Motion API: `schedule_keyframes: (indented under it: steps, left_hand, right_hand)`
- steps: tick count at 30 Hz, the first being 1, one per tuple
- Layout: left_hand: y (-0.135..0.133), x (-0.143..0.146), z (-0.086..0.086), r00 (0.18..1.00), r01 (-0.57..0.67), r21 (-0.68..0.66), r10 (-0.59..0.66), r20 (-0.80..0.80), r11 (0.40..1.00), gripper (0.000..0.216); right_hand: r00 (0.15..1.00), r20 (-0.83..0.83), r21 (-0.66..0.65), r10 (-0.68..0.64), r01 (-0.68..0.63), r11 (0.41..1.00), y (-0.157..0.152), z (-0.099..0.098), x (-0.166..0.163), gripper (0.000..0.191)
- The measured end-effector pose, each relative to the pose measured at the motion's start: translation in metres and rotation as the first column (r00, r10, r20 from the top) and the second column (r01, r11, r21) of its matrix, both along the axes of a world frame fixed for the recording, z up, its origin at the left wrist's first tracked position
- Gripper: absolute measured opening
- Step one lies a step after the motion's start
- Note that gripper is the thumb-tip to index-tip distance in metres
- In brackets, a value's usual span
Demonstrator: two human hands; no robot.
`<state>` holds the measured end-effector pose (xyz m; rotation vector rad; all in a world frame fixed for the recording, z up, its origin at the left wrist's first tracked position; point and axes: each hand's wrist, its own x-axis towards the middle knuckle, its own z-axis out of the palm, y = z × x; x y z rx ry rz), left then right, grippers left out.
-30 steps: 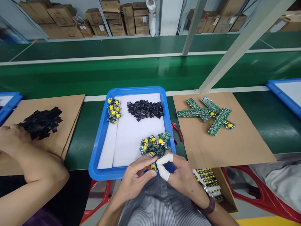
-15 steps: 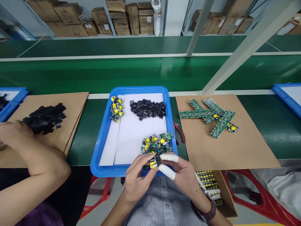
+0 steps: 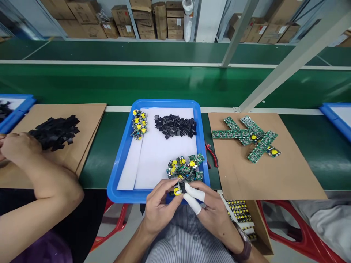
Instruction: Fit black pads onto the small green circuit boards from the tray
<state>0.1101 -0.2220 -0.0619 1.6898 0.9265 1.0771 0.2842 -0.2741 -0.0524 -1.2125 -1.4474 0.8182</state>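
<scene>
A long glossy green conveyor belt [image 3: 82,84] runs across the room behind the green worktop [image 3: 301,146], a pale strip [image 3: 164,109] between them. Grey metal posts [image 3: 287,64] rise slanting from the bench's far edge. Beyond a second green line [image 3: 109,51], shelving [image 3: 131,18] against the pale back wall holds stacked brown cardboard boxes [image 3: 160,16]. Red plastic stools [image 3: 301,233] stand below the bench on a grey floor [image 3: 131,219]; the light is even and soft

An electronics assembly line in a factory: a long green conveyor belt [image 3: 164,84] runs past the tabletop [image 3: 301,146], a blue plastic tray [image 3: 117,175] holds small green circuit boards [image 3: 185,168], and brown cardboard cartons [image 3: 153,18] fill shelves behind.
</scene>
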Motion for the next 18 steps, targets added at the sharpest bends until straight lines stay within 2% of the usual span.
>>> schedule_keyframes:
  steps: [7, 12, 18]
  left_hand:
    - [0.0008, -0.0019, -0.0012, 0.998, -0.011, -0.007, 0.011, 0.065, 1.000, 0.044]
    - [-0.0009, -0.0026, -0.0024, 0.999, -0.029, 0.009, 0.029, 0.024, 1.000, 0.044]
    - [-0.0017, -0.0023, -0.0017, 0.997, -0.023, 0.025, 0.021, 0.073, 0.999, 0.046]
  right_hand:
    - [0.998, 0.017, -0.011, 0.058, -0.058, 0.998, 0.0018, 0.0062, 0.0000, 0.047]
    - [0.996, 0.067, 0.022, 0.053, -0.055, 0.998, 0.0000, 0.0013, -0.0005, 0.052]
    - [0.997, 0.047, 0.028, 0.069, -0.071, 0.997, 0.0001, 0.0027, -0.0012, 0.050]
